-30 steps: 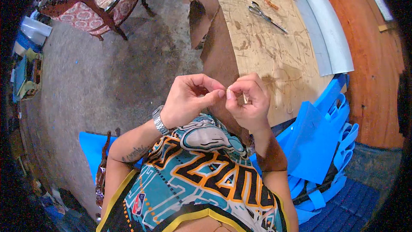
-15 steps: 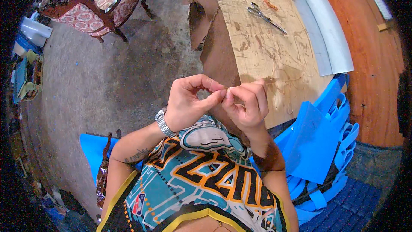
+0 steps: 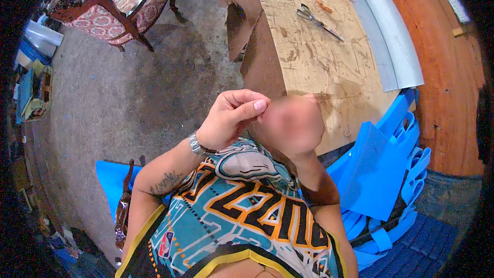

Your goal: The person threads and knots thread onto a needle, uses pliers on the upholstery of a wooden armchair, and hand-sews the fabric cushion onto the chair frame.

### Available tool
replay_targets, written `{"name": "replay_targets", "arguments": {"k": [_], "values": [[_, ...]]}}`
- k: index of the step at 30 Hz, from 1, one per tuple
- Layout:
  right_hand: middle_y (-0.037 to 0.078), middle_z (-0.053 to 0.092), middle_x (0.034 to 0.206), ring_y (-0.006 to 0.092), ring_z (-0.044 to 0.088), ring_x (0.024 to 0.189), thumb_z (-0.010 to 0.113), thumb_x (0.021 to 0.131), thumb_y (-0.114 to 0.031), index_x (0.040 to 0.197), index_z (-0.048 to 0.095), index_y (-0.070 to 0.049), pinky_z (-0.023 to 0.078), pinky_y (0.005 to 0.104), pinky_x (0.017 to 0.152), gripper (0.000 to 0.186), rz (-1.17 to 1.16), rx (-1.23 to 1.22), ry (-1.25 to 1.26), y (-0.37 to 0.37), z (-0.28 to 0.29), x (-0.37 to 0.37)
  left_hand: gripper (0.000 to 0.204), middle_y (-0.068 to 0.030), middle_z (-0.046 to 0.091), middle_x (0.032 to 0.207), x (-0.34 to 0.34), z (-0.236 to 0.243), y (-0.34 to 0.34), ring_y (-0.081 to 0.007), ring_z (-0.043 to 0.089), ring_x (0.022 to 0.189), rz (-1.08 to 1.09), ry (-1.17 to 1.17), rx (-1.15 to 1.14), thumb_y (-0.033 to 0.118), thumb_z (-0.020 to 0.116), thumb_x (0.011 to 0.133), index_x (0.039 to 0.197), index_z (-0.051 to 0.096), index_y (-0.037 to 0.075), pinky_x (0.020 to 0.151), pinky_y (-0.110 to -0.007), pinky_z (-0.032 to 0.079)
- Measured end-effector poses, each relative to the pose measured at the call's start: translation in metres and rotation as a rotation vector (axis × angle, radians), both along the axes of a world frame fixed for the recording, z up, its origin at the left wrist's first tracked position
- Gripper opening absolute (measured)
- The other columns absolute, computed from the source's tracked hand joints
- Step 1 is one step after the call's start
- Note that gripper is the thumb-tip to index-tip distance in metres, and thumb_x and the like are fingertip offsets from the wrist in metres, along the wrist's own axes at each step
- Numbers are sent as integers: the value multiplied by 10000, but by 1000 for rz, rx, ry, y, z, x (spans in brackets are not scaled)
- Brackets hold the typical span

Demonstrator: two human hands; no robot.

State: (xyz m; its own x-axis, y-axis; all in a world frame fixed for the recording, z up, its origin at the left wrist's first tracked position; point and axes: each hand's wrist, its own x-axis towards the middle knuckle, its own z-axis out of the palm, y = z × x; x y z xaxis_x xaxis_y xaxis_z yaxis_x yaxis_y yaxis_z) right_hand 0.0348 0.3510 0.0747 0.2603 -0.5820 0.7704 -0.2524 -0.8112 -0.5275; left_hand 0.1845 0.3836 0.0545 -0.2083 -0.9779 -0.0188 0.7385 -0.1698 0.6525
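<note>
In front of my chest, my left hand (image 3: pixel 231 116) is closed in a pinch, thumb pressed against the index finger. Whatever lies between those fingertips is too small to make out. Close beside it, my right hand (image 3: pixel 294 126) is blurred over, so its fingers cannot be read. Both hands are over the near edge of a light plywood table (image 3: pixel 296 41). A pair of metal scissors (image 3: pixel 320 22) lies on the tabletop, beside a small tangle of orange thread (image 3: pixel 324 5). Faint thin curved lines show on the wood right of my hands.
Brown sheet material (image 3: pixel 262 56) hangs over the table's left edge. A pale roll (image 3: pixel 396 41) lies along the right side. Blue sheets and strips (image 3: pixel 373 170) are heaped at my right. A carved chair with patterned upholstery (image 3: pixel 116 15) stands on the concrete floor (image 3: pixel 103 108), far left.
My left thumb and index finger have drawn into a tighter pinch, with the thumb tip higher. My right hand stays close by but is now blurred. The surroundings look the same.
</note>
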Motion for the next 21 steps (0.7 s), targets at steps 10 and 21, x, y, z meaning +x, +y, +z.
{"name": "replay_targets", "arguments": {"k": [10,21], "values": [[67,554,723,182,546,625,665,687,-9,777,569,-55,450,276,544,139,35,159,-50,4,7,1,256,-88,611,816,2,0,-6,-133,569,707,-195,128,50,242,547,856,870,600,-8,593,-224,463],[65,551,716,181,547,626,672,676,-6,772,573,-64,453,277,545,150,28,190,-39,9,12,-5,112,-91,653,818,1,3,-7,-133,622,734,-169,99,-52,56,612,815,899,636,-14,662,-234,504]]}}
